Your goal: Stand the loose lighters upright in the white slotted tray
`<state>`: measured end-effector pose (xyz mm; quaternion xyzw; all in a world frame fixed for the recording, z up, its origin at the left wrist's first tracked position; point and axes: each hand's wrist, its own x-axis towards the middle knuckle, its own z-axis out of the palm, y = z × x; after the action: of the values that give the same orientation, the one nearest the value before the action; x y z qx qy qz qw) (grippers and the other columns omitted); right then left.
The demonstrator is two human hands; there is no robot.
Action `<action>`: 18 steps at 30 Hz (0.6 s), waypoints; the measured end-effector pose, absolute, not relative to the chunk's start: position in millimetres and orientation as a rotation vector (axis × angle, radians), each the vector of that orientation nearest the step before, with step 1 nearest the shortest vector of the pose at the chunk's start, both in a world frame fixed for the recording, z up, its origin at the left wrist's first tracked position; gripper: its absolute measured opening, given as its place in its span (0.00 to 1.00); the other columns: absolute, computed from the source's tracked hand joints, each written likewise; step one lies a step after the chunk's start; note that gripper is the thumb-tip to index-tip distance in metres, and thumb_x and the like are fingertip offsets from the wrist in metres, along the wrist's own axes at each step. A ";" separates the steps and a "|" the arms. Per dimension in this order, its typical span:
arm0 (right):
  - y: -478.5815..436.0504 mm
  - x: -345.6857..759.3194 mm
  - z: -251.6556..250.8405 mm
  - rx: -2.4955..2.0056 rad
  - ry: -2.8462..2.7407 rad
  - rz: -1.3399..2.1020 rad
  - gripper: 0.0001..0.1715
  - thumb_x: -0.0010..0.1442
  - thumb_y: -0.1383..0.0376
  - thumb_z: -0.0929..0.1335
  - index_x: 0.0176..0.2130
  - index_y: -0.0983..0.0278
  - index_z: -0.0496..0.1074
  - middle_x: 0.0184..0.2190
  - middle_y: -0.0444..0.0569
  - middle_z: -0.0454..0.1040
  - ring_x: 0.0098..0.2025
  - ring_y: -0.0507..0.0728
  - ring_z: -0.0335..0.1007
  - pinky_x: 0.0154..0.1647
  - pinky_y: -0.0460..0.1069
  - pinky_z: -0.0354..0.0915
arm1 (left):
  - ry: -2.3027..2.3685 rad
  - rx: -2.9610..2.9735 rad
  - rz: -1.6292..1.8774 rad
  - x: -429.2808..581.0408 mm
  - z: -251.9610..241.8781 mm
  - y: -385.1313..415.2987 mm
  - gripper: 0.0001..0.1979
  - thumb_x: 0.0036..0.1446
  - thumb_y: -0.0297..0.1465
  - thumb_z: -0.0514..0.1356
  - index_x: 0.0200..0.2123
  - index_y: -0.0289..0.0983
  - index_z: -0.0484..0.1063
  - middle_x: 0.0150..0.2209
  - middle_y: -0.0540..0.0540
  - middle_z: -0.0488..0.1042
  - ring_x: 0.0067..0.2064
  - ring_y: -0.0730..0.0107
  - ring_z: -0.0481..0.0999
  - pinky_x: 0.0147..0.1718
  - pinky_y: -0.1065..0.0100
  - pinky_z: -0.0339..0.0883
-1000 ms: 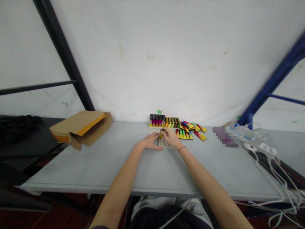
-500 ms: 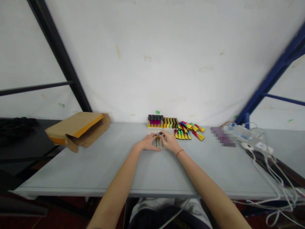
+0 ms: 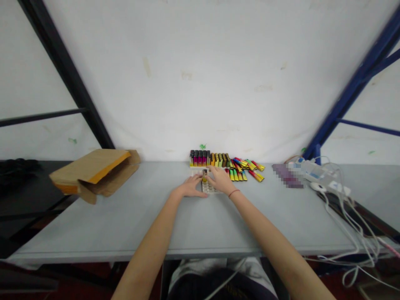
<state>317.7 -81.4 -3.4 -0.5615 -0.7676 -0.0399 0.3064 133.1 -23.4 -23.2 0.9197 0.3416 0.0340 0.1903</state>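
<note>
A small pale tray with rows of holes (image 3: 210,189) lies on the table in front of me. One lighter (image 3: 204,176), yellowish with a dark top, stands upright near its far left corner. My left hand (image 3: 189,187) holds the tray's left end, thumb along the near edge and fingers at the side. Just right of the lighter is my right hand (image 3: 221,180), over the tray with thumb and index finger apart; it hides part of the holes. Behind stand rows of dark-topped purple lighters (image 3: 200,158) and yellow lighters (image 3: 220,160).
Several loose, colourful lighters (image 3: 246,165) lie right of my right hand. An open cardboard box (image 3: 93,168) is at the left. A blurred purple item (image 3: 289,176), power strips (image 3: 321,174) and white cables (image 3: 346,225) are at the right. A wall (image 3: 200,83) rises behind the table.
My right thumb and fingers have come off the lighter and moved slightly right; it now stands by itself in the tray. My left hand stays at the tray. The view has shifted slightly.
</note>
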 end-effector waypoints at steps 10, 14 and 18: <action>-134.2 447.9 -27.4 -2.282 -1.380 -0.529 0.18 0.62 0.68 0.59 0.47 0.71 0.71 0.44 0.65 0.71 0.46 0.66 0.64 0.43 0.56 0.59 | 0.959 2.586 0.097 133.2 -21.0 -24.9 0.49 0.43 0.58 0.61 0.64 0.39 0.53 0.67 0.39 0.49 0.67 0.48 0.46 0.63 0.57 0.39; -142.5 452.7 -37.8 -2.406 -1.480 -0.490 0.17 0.64 0.63 0.60 0.44 0.69 0.72 0.43 0.64 0.72 0.46 0.66 0.66 0.39 0.54 0.60 | 0.966 2.591 0.099 132.6 -22.0 -24.9 0.49 0.44 0.57 0.61 0.64 0.38 0.53 0.67 0.39 0.49 0.67 0.48 0.46 0.63 0.58 0.39; -137.9 445.6 -37.5 -2.439 -1.493 -0.374 0.15 0.64 0.67 0.60 0.45 0.72 0.69 0.41 0.64 0.73 0.45 0.64 0.68 0.40 0.53 0.60 | 0.964 2.595 0.082 131.7 -23.7 -23.8 0.50 0.44 0.58 0.61 0.65 0.37 0.52 0.68 0.38 0.46 0.67 0.47 0.44 0.64 0.57 0.38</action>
<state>445.6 -137.9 -37.5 -0.8387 -0.5133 -0.1288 0.1287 131.7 -23.8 -23.7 0.9209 0.3420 0.0292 0.1849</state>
